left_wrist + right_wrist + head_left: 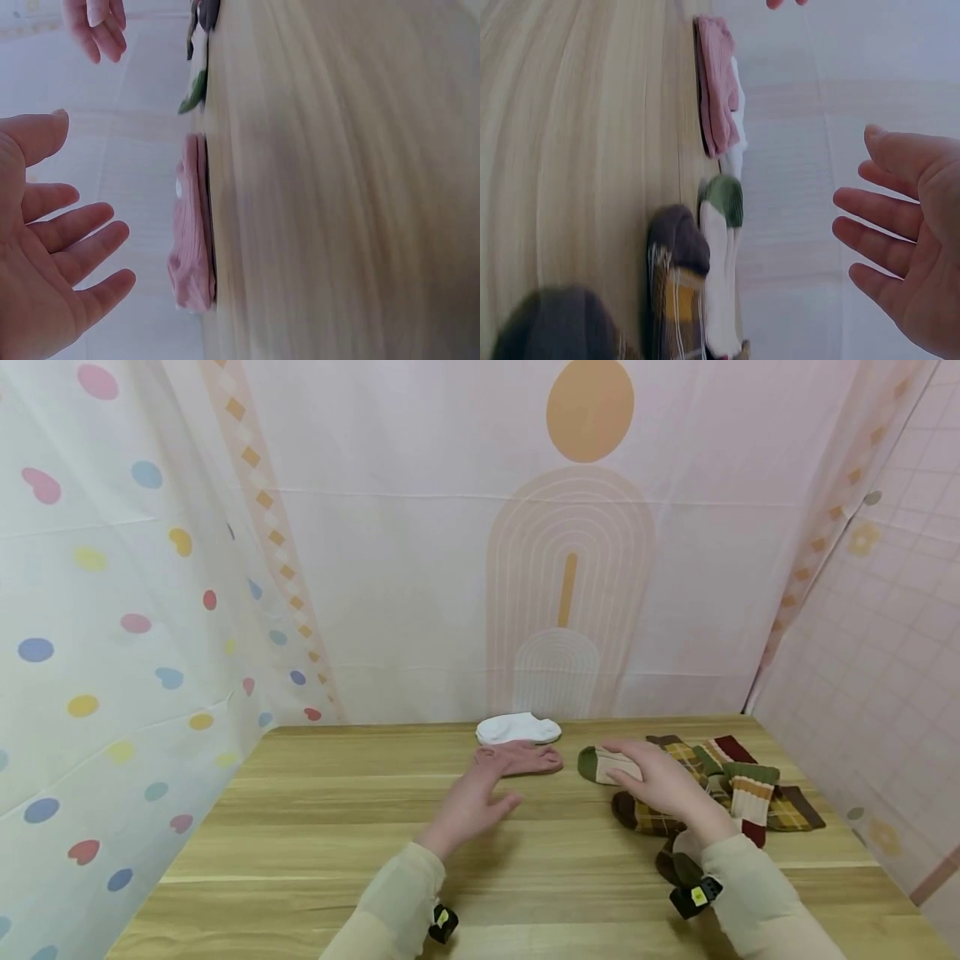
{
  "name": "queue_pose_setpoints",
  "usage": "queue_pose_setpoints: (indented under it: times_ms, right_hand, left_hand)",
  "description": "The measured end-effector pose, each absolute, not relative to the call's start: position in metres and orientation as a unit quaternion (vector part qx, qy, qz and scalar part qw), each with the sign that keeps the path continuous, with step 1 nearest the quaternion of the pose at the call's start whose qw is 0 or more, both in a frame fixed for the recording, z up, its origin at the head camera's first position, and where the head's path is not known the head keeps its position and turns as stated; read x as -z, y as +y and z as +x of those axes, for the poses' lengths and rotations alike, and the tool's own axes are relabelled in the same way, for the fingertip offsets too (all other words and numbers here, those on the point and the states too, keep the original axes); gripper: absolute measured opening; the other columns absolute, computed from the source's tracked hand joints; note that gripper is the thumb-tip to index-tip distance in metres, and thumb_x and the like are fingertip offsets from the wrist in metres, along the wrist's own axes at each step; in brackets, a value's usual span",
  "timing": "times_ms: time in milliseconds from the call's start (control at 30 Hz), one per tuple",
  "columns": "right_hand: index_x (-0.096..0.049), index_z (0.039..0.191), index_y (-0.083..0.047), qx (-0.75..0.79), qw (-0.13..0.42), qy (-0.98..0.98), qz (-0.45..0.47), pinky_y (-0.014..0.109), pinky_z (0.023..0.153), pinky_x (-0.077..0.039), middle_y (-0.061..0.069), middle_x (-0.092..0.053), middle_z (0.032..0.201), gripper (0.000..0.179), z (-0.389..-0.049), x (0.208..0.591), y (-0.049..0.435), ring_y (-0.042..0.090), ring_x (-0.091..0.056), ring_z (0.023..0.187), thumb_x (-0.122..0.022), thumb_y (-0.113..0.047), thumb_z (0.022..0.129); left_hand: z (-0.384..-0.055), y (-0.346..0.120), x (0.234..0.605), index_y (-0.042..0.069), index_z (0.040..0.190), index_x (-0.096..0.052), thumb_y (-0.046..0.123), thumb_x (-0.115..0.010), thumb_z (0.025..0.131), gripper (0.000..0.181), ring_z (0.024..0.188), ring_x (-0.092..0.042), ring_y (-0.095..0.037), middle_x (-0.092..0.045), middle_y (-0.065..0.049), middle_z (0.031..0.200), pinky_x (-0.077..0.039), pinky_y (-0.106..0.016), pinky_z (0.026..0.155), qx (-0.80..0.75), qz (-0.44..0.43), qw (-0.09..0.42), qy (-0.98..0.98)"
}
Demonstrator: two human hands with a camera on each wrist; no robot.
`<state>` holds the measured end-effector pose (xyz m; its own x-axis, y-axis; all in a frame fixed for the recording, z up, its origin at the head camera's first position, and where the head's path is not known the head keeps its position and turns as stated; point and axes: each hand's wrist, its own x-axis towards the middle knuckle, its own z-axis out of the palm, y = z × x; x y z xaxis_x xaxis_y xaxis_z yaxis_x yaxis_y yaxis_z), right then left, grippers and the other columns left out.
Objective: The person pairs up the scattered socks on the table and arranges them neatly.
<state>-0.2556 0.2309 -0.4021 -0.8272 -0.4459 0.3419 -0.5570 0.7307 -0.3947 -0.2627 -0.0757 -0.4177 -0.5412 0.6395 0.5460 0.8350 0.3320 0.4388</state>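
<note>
My left hand [471, 806] hovers over the table just in front of a folded pink sock [525, 758], its fingers spread and holding nothing. Behind the pink sock lies a white ankle sock [517, 728]. On the right, my right hand [660, 779] is raised above a loose pile of socks, empty, fingers relaxed. Partly covered by it in the head view is a cream sock with a green toe [588, 764]. A brown-toed yellow plaid sock [679, 281] lies beside the cream one in the right wrist view.
Further right in the pile are a striped sock with a green cuff [752, 777] and a plaid sock with a brown cuff [798, 810]. The wooden table [315, 827] ends at a patterned curtain [405, 568] behind, with more fabric on both sides.
</note>
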Motion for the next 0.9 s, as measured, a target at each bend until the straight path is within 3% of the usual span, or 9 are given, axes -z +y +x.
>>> queue_pose_setpoints:
  times_ms: [167, 267, 367, 500, 567, 900]
  right_hand:
    - [-0.057, 0.135, 0.001, -0.245, 0.115, -0.925, 0.269, 0.058, 0.099, -0.042, 0.02, -0.059, 0.132, 0.042, -0.251, 0.403, 0.243, 0.042, -0.054, 0.122, -0.063, -0.019, 0.098]
    - [-0.057, 0.135, 0.002, -0.244, 0.118, -0.925, 0.267, 0.057, 0.096, -0.045, 0.021, -0.059, 0.132, 0.042, -0.248, 0.404, 0.249, 0.04, -0.057, 0.117, -0.064, -0.018, 0.098]
    - [-0.056, 0.135, 0.001, -0.245, 0.121, -0.925, 0.264, 0.05, 0.083, -0.051, 0.02, -0.061, 0.129, 0.043, -0.246, 0.404, 0.255, 0.034, -0.063, 0.096, -0.064, -0.016, 0.097]
    - [-0.056, 0.136, 0.001, -0.247, 0.119, -0.926, 0.26, 0.05, 0.082, -0.052, 0.021, -0.06, 0.13, 0.044, -0.245, 0.403, 0.264, 0.035, -0.064, 0.096, -0.065, -0.016, 0.097]
    - [-0.055, 0.136, 0.002, -0.244, 0.119, -0.928, 0.255, 0.055, 0.089, -0.049, 0.023, -0.058, 0.131, 0.044, -0.245, 0.402, 0.268, 0.041, -0.059, 0.111, -0.065, -0.017, 0.097]
    - [-0.052, 0.138, 0.004, -0.245, 0.103, -0.94, 0.213, 0.062, 0.093, -0.044, 0.026, -0.055, 0.135, 0.046, -0.246, 0.396, 0.29, 0.047, -0.051, 0.12, -0.064, -0.016, 0.098]
  left_hand:
    - [-0.254, -0.07, 0.424, 0.028, 0.145, -0.049, -0.012, -0.073, 0.076, 0.083, 0.144, -0.029, -0.015, -0.042, 0.013, 0.151, -0.025, -0.045, 0.116, 0.385, -0.45, 0.148, -0.792]
    - [-0.248, -0.065, 0.426, 0.021, 0.145, -0.049, -0.009, -0.073, 0.08, 0.075, 0.143, -0.031, -0.02, -0.042, 0.005, 0.152, -0.033, -0.043, 0.112, 0.404, -0.429, 0.122, -0.799]
    - [-0.239, -0.061, 0.427, 0.01, 0.142, -0.051, 0.006, -0.073, 0.088, 0.058, 0.132, -0.047, -0.027, -0.052, -0.009, 0.144, -0.044, -0.044, 0.103, 0.391, -0.357, 0.091, -0.843]
    - [-0.228, -0.055, 0.427, -0.005, 0.136, -0.053, 0.027, -0.07, 0.093, 0.056, 0.111, -0.062, -0.034, -0.063, -0.022, 0.125, -0.05, -0.047, 0.094, 0.37, -0.276, 0.047, -0.886]
    - [-0.226, -0.051, 0.427, -0.007, 0.135, -0.053, 0.03, -0.07, 0.093, 0.059, 0.11, -0.063, -0.034, -0.063, -0.021, 0.125, -0.05, -0.045, 0.093, 0.378, -0.263, 0.033, -0.887]
    - [-0.215, -0.024, 0.434, -0.006, 0.134, -0.054, 0.029, -0.072, 0.091, 0.059, 0.106, -0.065, -0.03, -0.065, -0.018, 0.122, -0.052, -0.038, 0.09, 0.417, -0.253, 0.013, -0.873]
